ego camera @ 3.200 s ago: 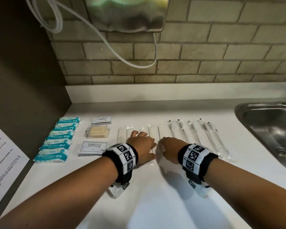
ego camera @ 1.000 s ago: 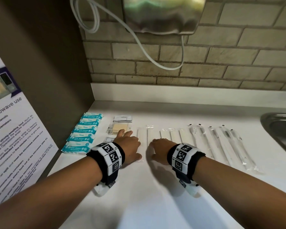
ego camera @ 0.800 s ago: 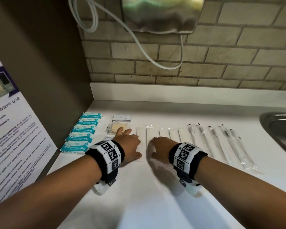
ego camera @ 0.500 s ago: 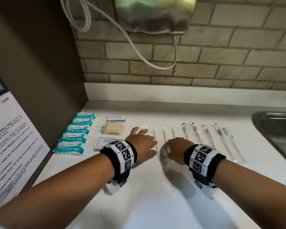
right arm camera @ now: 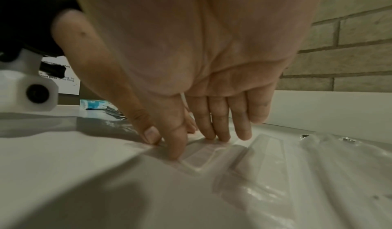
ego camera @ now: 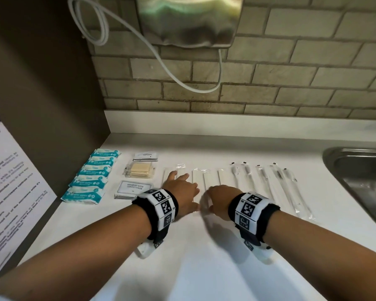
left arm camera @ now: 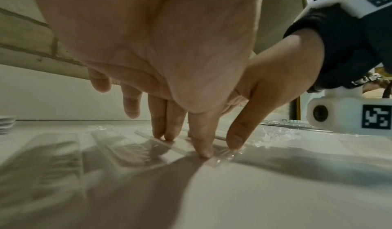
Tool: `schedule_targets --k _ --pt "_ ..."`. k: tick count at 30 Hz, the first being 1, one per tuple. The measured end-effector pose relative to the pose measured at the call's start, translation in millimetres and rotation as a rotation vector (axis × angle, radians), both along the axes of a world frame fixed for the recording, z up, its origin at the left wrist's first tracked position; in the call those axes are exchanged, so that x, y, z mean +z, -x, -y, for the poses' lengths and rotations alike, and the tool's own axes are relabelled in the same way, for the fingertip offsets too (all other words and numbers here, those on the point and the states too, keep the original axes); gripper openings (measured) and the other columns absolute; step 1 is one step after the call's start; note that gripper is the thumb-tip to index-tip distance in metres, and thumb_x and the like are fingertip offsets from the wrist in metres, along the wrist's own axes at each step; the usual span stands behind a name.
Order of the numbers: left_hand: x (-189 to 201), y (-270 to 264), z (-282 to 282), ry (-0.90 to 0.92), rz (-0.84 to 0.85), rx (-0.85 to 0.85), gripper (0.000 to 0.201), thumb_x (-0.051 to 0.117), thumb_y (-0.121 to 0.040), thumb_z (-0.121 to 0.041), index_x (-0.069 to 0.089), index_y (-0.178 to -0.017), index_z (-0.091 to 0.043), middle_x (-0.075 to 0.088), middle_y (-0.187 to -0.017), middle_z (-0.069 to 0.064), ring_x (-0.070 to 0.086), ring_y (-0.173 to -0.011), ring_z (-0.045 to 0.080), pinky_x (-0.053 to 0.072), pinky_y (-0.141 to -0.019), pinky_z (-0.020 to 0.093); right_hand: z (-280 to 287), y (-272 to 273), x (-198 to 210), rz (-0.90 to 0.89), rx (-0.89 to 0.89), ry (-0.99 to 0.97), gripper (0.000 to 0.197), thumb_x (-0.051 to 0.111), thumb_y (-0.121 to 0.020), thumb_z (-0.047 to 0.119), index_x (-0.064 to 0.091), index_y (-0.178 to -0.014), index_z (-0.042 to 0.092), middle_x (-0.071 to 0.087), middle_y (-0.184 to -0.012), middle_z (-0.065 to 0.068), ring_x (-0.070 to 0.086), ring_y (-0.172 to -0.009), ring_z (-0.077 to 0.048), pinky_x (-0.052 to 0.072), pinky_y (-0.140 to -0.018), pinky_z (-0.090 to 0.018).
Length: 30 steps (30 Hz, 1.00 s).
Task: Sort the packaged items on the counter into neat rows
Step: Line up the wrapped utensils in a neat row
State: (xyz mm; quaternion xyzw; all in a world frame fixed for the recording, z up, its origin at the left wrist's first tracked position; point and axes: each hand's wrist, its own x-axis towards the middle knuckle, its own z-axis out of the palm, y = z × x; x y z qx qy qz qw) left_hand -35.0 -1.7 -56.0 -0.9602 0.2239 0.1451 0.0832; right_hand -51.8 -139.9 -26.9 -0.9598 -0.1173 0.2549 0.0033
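Observation:
Flat white packets in clear wrap [ego camera: 208, 180] lie side by side mid-counter. My left hand [ego camera: 182, 192] rests palm down on the left ones, straight fingertips [left arm camera: 169, 136] pressing the plastic [left arm camera: 135, 148]. My right hand [ego camera: 220, 197] lies just right of it, its fingers [right arm camera: 218, 132] pressing a packet [right arm camera: 203, 157]. Neither hand curls round anything. Wrapped toothbrushes [ego camera: 267, 183] form a row to the right. Teal packs [ego camera: 91, 177] are lined up at the left, beside a shampoo sachet [ego camera: 134, 189], a tan packet [ego camera: 139, 170] and a toothpaste sachet [ego camera: 146, 156].
A steel sink [ego camera: 360, 181] is sunk in the counter [ego camera: 204, 268] at right. A brick wall [ego camera: 269, 83] with a metal dispenser [ego camera: 189, 20] and a white cable [ego camera: 161, 61] stands behind. A brown side panel [ego camera: 41, 94] and a printed notice [ego camera: 9, 181] close the left.
Both hands shifted left over the white packets about a second ago, then came back right. The packets under them now lie closer together; the head view has swung slightly.

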Motion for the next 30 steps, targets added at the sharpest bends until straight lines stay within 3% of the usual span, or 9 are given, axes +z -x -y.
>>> schedule_targets --k 5,9,19,22,25,30 --pt "-1 1 0 0.009 -0.015 0.024 0.057 0.040 -0.095 -0.053 0.044 -0.143 -0.022 0.035 -0.154 -0.006 0.010 -0.149 0.024 0.000 -0.117 0.053 -5 -2 1 0.003 -0.012 0.015 0.037 0.052 -0.094 0.036 0.061 -0.123 0.014 0.062 -0.124 -0.005 0.058 -0.117 -0.024 0.047 -0.103 -0.039" --pt "-1 -1 1 0.003 -0.021 0.040 0.059 0.040 -0.095 -0.055 0.042 -0.144 -0.022 0.035 -0.154 -0.006 0.010 -0.149 0.024 0.001 -0.117 0.053 -3 -7 -4 0.022 -0.039 -0.003 0.034 0.056 -0.090 0.037 0.065 -0.115 0.017 0.065 -0.119 -0.002 0.061 -0.111 -0.023 0.049 -0.099 -0.038" --pt "-1 -4 -4 -0.018 -0.027 0.032 0.060 0.041 -0.095 -0.055 0.040 -0.145 -0.022 0.032 -0.156 -0.006 0.011 -0.149 0.024 0.002 -0.117 0.053 0 -12 -6 0.047 -0.039 -0.003 0.037 0.056 -0.091 0.036 0.061 -0.122 0.017 0.063 -0.123 -0.003 0.059 -0.115 -0.023 0.048 -0.100 -0.038" --pt "1 -3 -3 -0.006 -0.025 0.022 0.060 0.042 -0.095 -0.054 0.039 -0.145 -0.022 0.029 -0.158 -0.006 0.010 -0.149 0.025 0.001 -0.117 0.054 4 -15 -10 0.073 0.001 -0.008 0.030 0.054 -0.091 0.031 0.064 -0.117 0.018 0.064 -0.122 -0.001 0.060 -0.114 -0.023 0.049 -0.098 -0.038" --pt "5 -2 0 0.084 0.036 0.003 0.056 0.041 -0.095 -0.050 0.040 -0.144 -0.022 0.028 -0.158 -0.008 0.008 -0.150 0.023 0.001 -0.117 0.054 14 -21 -9 0.155 0.027 0.026 0.034 0.047 -0.095 0.024 0.057 -0.127 0.014 0.061 -0.129 -0.005 0.058 -0.118 -0.024 0.049 -0.099 -0.037" --pt "2 -4 15 0.108 0.025 -0.037 0.052 0.036 -0.097 -0.050 0.044 -0.141 -0.023 0.030 -0.157 -0.008 0.008 -0.150 0.022 0.000 -0.117 0.051 34 -39 -3 0.185 -0.018 0.149 0.040 0.053 -0.091 0.019 0.055 -0.131 0.015 0.060 -0.131 -0.006 0.057 -0.120 -0.025 0.050 -0.097 -0.036"
